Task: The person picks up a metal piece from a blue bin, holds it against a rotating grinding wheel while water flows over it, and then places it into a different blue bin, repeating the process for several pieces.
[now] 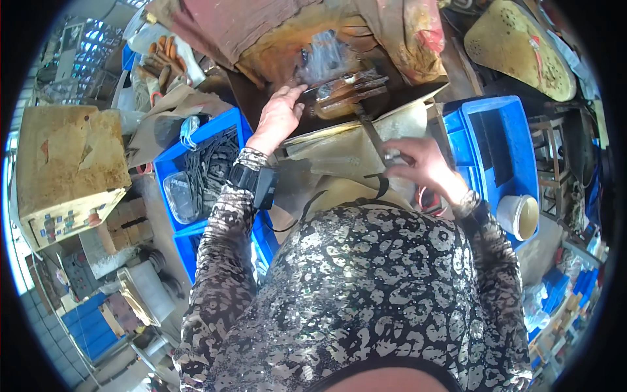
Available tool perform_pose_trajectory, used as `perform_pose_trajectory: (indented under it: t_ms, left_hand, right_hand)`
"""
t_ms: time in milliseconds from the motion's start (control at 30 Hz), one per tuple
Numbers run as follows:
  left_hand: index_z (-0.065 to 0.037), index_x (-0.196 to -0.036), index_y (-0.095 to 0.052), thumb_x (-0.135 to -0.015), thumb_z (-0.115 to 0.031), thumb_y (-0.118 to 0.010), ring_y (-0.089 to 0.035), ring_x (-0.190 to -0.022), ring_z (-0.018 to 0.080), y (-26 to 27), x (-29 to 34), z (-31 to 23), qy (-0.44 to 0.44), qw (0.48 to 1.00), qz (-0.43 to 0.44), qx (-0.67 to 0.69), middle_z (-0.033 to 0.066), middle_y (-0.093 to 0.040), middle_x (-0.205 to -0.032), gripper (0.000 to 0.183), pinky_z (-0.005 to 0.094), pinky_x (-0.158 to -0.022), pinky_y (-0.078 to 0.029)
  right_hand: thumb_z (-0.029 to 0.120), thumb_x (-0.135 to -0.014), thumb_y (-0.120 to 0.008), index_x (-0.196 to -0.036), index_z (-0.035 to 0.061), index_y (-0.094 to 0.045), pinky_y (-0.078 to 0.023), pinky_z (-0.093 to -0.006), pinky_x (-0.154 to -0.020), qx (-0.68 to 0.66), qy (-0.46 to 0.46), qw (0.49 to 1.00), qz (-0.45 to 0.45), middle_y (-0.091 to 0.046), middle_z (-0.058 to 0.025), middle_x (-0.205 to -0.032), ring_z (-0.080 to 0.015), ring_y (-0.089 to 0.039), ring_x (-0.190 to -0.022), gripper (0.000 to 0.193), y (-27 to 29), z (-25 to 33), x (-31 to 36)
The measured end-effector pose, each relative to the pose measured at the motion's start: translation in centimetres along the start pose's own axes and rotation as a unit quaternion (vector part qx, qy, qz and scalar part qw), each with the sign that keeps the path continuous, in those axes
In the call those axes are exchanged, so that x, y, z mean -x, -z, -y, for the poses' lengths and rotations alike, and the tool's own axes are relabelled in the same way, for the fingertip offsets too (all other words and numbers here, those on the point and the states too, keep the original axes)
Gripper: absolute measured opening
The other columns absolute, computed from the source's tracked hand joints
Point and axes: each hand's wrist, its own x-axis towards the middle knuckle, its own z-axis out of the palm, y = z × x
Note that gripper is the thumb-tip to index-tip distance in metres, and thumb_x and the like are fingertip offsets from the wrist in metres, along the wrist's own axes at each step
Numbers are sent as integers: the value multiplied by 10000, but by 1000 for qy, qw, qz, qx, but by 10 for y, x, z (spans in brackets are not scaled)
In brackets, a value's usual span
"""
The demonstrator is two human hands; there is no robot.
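Ahead of me is a brown, greasy metal fixture [353,91] inside an open-fronted box. My left hand [281,117] reaches to its left side, fingers closed together at the near end of a thin dark strip [323,84] that runs toward the fixture. Whether the strip is one loose piece is hard to make out. A dark bar-shaped handle [371,130] slants from the fixture toward me. Around its near end are the curled fingers of my right hand [421,163]. Clear plastic sheeting [326,55] hangs behind the fixture.
Left of me, a blue crate [171,163] holds many thin dark strips and a clear plastic tub [181,197]. On the right stands another blue crate [460,137] with a white bucket [518,217]. Stained cloth [287,32] drapes the box. A worn yellowish cabinet [72,163] is far left.
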Motion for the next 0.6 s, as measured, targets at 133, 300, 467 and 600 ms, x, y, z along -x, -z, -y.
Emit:
perform_pose_trajectory:
  t_ms: [133,300,467,600]
  left_hand:
    - [-113,-1252,-584,-839,-123,-615,-532,-1161,369,-1,22,2,52,998,-9,22,204,-573,-1230,415,422,-997,-441]
    - [-72,-1139,-647,-830,-108,-594,-581,-1065,378,-9,27,-6,37,995,-92,10,201,-632,-1092,315,425,-935,-478]
    - [-38,-1070,-662,-808,-93,-588,-608,-956,367,-9,27,-12,0,990,-138,-11,183,-636,-974,278,441,-861,-499]
    - [-44,-1078,-660,-796,-91,-599,-594,-948,347,-5,30,-18,15,988,-149,-32,160,-622,-958,292,429,-849,-496]
  right_hand:
    - [179,-716,-794,-1135,93,-645,-491,-329,-576,71,131,988,-32,-640,-92,-786,-241,-635,-646,454,-18,-4,-1]
    - [71,-708,-766,-1045,84,-654,-463,-333,-518,142,233,959,-75,-561,-61,-657,-247,-590,-575,355,-14,-4,-5]
    - [113,-775,-760,-1058,69,-679,-468,-284,-505,126,268,945,-140,-706,-87,-877,-147,-622,-592,298,10,9,-48]
    - [109,-793,-746,-1088,88,-680,-440,-229,-552,92,216,951,-202,-704,-62,-918,-99,-544,-583,303,36,30,-99]
